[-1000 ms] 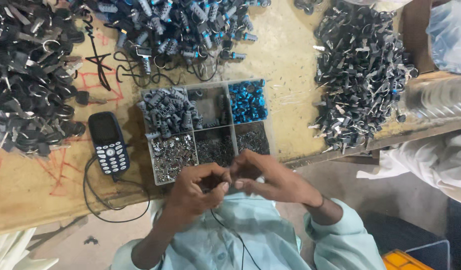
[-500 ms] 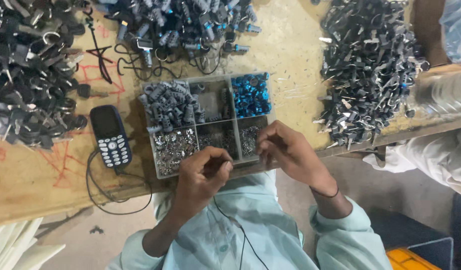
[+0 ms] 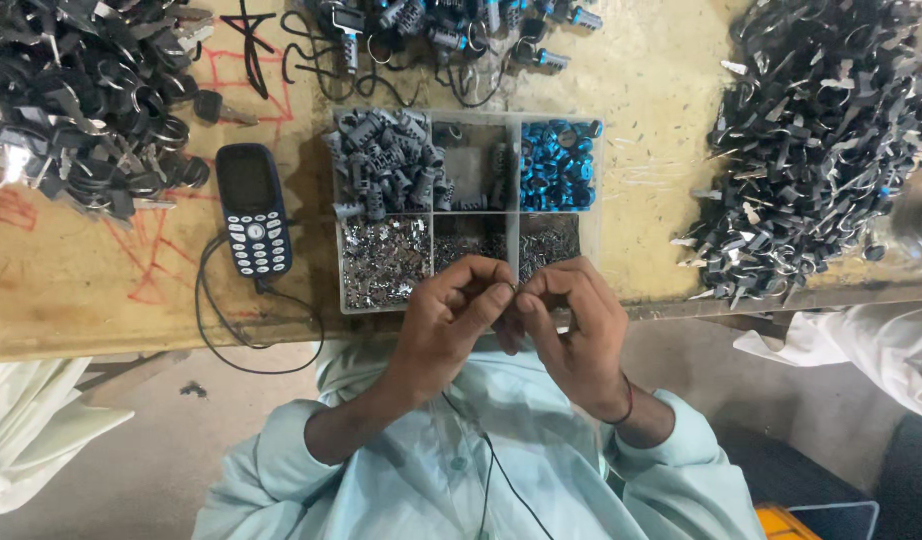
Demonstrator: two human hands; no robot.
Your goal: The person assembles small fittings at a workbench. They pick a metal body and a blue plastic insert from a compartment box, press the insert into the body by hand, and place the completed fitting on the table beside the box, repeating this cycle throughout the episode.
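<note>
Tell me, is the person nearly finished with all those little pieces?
Hard to say. Big heaps of dark pieces lie at the left and right of the table; which are finished cannot be told. Right now the left hand and right hand pinch one tiny part between them. The tray is well stocked with grey, blue and silver bits, so probably plenty remains.

My left hand [image 3: 446,325] and right hand [image 3: 571,320] meet fingertip to fingertip over the bench's [image 3: 661,120] near edge, just before the compartment tray [image 3: 468,118]. A phone [image 3: 253,208] lies left of the tray; part heaps [image 3: 811,140] fill the bench's right end.
</note>
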